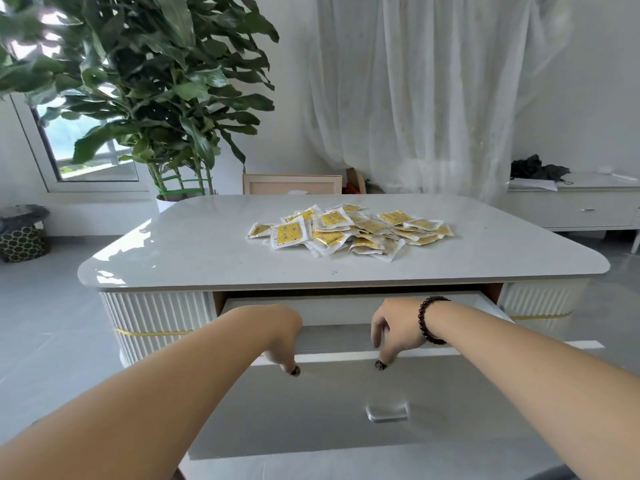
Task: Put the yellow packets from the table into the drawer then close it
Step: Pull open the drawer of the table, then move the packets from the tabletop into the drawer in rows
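A heap of several yellow packets [349,230] in clear wrappers lies on the glossy white table top [194,251], right of its middle. Under the near edge a wide white drawer [332,403] stands pulled out, and its inside looks bare. My left hand [280,341] grips the top edge of the drawer front, fingers curled over it. My right hand [391,336], with a dark bead bracelet on the wrist, grips the same edge a little to the right. A clear handle [387,412] sits on the drawer front below my hands.
A tall leafy plant [145,81] in a white pot stands behind the table's left corner. A framed board [292,184] leans behind the table. White curtains hang at the back. A low white cabinet [575,206] stands at the right, a patterned basket [22,237] at the far left.
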Motion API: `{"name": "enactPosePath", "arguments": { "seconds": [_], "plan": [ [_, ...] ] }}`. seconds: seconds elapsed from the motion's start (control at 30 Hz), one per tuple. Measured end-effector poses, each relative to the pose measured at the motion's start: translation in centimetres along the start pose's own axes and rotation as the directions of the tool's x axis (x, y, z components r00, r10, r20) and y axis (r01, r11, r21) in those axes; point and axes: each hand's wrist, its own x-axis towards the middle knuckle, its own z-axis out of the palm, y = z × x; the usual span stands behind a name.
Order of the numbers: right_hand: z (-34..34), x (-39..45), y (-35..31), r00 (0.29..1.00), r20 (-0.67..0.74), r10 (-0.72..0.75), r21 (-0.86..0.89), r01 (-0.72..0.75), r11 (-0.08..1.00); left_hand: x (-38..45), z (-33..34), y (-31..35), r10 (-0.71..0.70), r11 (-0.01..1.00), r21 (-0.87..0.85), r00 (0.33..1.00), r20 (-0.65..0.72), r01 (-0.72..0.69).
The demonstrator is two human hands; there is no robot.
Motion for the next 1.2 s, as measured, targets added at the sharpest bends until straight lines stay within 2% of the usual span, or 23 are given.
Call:
{"name": "enactPosePath", "arguments": {
  "seconds": [0.2, 0.23, 0.3, 0.33, 0.4, 0.5, 0.63, 0.73, 0.83, 0.93, 1.0, 1.1, 1.2],
  "plan": [
    [-1.3, 0.7, -0.9, 0.952, 0.299, 0.065, 0.050, -0.083, 0.995, 1.3, -1.9, -0.9, 0.097, 0.982, -0.175, 0.979, 0.176, -0.066],
    [-1.7, 0.9, -0.9, 0.937, 0.344, 0.068, 0.073, -0.099, 0.992, 1.8, -2.4, -1.2, 0.121, 0.970, -0.231, 0.979, 0.165, -0.081],
    [-2.6, 1.5, -1.0, 0.923, 0.383, 0.039, 0.175, -0.114, 0.978, 2.7, -3.5, -2.0, 0.140, 0.946, -0.301, 0.989, 0.051, -0.119],
    [-3.0, 2.0, -1.0, 0.934, 0.356, 0.017, 0.235, -0.107, 0.966, 3.3, -4.0, -2.4, 0.130, 0.941, -0.310, 0.991, -0.035, -0.134],
    [-3.8, 3.3, -1.0, 0.977, 0.215, 0.004, 0.314, -0.073, 0.947, 4.6, -4.8, -3.4, 0.066, 0.945, -0.303, 0.978, -0.197, -0.124],
    [-5.0, 5.7, -1.1, 0.999, -0.040, 0.022, 0.335, -0.007, 0.942, 7.4, -4.9, -4.8, -0.050, 0.943, -0.328, 0.942, -0.332, -0.065],
    [-5.9, 9.5, -1.3, 0.953, -0.302, 0.038, 0.323, 0.065, 0.944, 11.3, -4.3, -5.9, -0.146, 0.931, -0.364, 0.899, -0.412, -0.016],
    [-5.1, 13.2, -1.1, 0.904, -0.417, 0.090, 0.351, 0.069, 0.934, 14.2, -3.7, -6.2, -0.234, 0.907, -0.420, 0.857, -0.459, 0.022],
    [-4.5, 16.5, -0.4, 0.864, -0.481, 0.147, 0.353, 0.037, 0.935, 17.2, -2.9, -6.4, -0.371, 0.819, -0.572, 0.795, -0.480, 0.037],
    [-4.3, 18.9, 0.2, 0.804, -0.573, 0.160, 0.279, 0.007, 0.960, 19.3, -2.9, -6.9, -0.494, 0.728, -0.684, 0.729, -0.474, 0.049],
    [-4.3, 20.0, 0.4, 0.759, -0.630, 0.161, 0.216, -0.028, 0.976, 20.4, -3.3, -7.5, -0.544, 0.674, -0.737, 0.706, -0.453, 0.047],
    [-4.6, 21.2, 0.3, 0.730, -0.666, 0.156, 0.182, -0.044, 0.982, 21.7, -4.3, -8.6, -0.630, 0.556, -0.829, 0.681, -0.373, 0.061],
    [-4.9, 21.7, 0.0, 0.693, -0.703, 0.163, 0.186, -0.042, 0.982, 22.8, -5.0, -9.3, -0.682, 0.500, -0.857, 0.665, -0.304, 0.122]
  ]
}}
